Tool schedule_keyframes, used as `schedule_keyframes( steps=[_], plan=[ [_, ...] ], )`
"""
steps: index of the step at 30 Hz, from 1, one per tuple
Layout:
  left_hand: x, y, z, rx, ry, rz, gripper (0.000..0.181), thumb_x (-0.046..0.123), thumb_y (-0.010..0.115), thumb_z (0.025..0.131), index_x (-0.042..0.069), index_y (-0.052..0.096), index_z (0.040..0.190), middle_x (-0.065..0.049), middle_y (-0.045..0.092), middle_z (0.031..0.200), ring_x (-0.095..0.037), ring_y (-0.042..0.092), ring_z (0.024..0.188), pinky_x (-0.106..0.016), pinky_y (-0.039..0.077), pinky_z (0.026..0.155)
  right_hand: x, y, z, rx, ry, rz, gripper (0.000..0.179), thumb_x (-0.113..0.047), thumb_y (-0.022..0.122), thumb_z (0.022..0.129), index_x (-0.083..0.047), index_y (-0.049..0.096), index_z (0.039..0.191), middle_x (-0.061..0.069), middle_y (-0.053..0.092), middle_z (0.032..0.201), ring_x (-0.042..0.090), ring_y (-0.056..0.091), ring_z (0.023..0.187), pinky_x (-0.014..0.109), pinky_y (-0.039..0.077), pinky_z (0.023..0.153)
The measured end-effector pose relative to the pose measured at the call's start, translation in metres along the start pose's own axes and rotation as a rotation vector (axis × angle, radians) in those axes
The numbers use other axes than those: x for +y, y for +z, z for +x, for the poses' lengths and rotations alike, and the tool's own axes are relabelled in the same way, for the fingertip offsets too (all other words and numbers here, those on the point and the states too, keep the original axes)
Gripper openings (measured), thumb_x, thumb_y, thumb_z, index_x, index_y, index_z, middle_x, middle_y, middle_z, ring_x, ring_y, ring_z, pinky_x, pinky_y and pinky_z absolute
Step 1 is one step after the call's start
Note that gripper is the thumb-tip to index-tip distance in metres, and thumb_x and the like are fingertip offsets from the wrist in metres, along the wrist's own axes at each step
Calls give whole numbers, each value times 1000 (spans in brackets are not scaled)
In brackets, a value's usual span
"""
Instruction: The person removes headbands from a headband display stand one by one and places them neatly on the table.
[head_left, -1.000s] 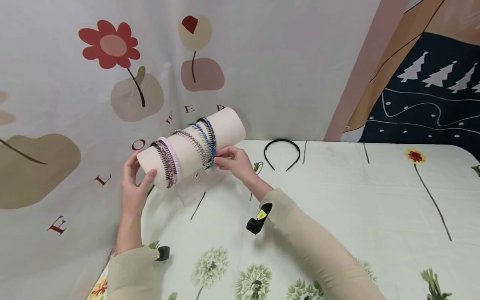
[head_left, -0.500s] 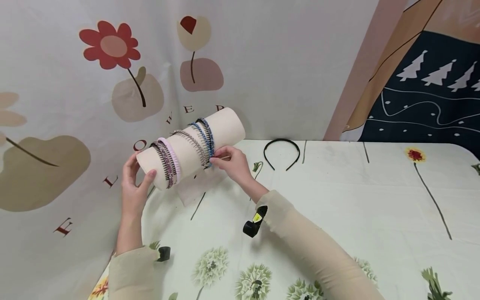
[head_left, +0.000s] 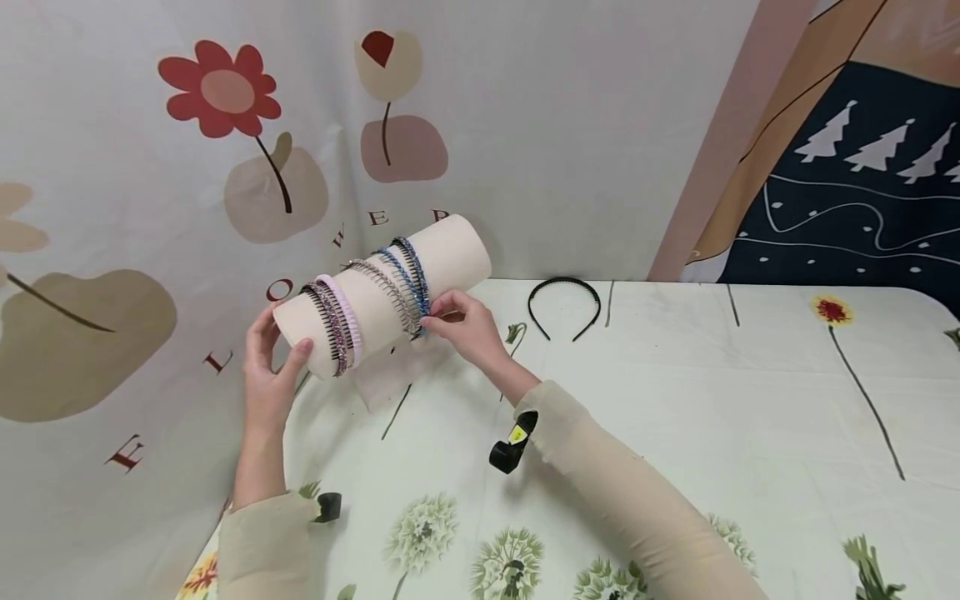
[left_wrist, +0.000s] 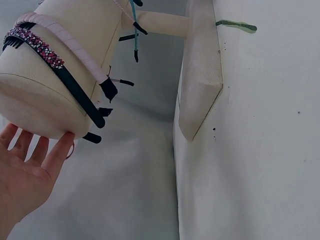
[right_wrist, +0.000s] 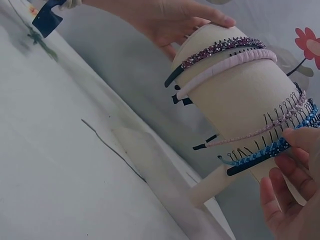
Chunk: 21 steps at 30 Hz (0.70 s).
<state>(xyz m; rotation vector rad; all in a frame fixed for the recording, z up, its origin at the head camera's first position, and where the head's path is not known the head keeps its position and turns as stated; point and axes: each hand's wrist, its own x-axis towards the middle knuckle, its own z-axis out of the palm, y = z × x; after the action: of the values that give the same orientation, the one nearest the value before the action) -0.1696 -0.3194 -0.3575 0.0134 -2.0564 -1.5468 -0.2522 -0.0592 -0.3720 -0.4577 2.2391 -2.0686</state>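
A cream cylindrical headband stand [head_left: 459,250] is tilted, its right end higher in the head view. My left hand [head_left: 268,385] holds its near-left end, thumb on one side and fingers on the other. Around that end sit a dark headband with pink-purple glitter [right_wrist: 215,52] and a pale pink wrapped headband [right_wrist: 227,70]. Farther along are a thin pink beaded headband with wire loops [right_wrist: 262,130] and blue headbands lying close together. My right hand [head_left: 474,335] pinches the lower end of a blue beaded headband [right_wrist: 270,150] between thumb and fingers.
A black headband [head_left: 564,280] lies flat on the floral tablecloth [head_left: 675,375], right of the stand. The stand's post [left_wrist: 162,23] joins a flat base [left_wrist: 200,70]. A printed curtain [head_left: 562,133] hangs close behind and to the left.
My right hand has shifted slightly left along the blue headband's lower end. My left hand and the stand have stayed where they were.
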Motion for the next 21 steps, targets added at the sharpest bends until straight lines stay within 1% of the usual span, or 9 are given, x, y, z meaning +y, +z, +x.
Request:
schedule_keyframes(
  steps=[4, 8, 14, 18, 21],
  plan=[
    [-1, 0, 1, 1, 8, -11, 63, 2, 63, 91, 12, 41, 149, 9, 47, 144, -14, 39, 141, -33, 28, 119, 4, -2, 1, -8, -1, 13, 15, -17, 73, 90, -8, 64, 98, 5, 68, 102, 15, 63, 93, 21, 52, 77],
    [-1, 0, 1, 3, 16, -16, 63, 2, 63, 90, 10, 41, 149, 9, 48, 143, -13, 40, 140, -32, 29, 118, 5, -3, 2, -6, -18, 48, 14, -13, 73, 89, -7, 61, 96, 6, 67, 101, 15, 63, 91, 20, 51, 75],
    [-1, 1, 2, 2, 15, -14, 64, 1, 63, 90, 10, 41, 149, 10, 48, 143, -13, 40, 140, -34, 29, 119, 4, -3, 6, 14, -40, 69, 20, -9, 74, 88, -4, 61, 102, 5, 65, 96, 10, 59, 88, 18, 49, 79],
    [0, 1, 1, 0, 5, -5, 64, 1, 63, 90, 11, 41, 150, 10, 47, 143, -13, 40, 140, -35, 28, 120, 2, -3, 6, 40, -39, 86, 18, -9, 72, 89, -3, 62, 103, 7, 66, 99, 12, 62, 87, 19, 52, 77],
    [0, 1, 1, 0, 1, -6, 64, 2, 63, 90, 11, 41, 150, 10, 47, 143, -13, 40, 140, -37, 28, 120, 1, -4, 5, 82, -44, 83, 18, -11, 72, 90, -4, 63, 103, 11, 68, 103, 17, 67, 89, 23, 57, 77]
  ],
)
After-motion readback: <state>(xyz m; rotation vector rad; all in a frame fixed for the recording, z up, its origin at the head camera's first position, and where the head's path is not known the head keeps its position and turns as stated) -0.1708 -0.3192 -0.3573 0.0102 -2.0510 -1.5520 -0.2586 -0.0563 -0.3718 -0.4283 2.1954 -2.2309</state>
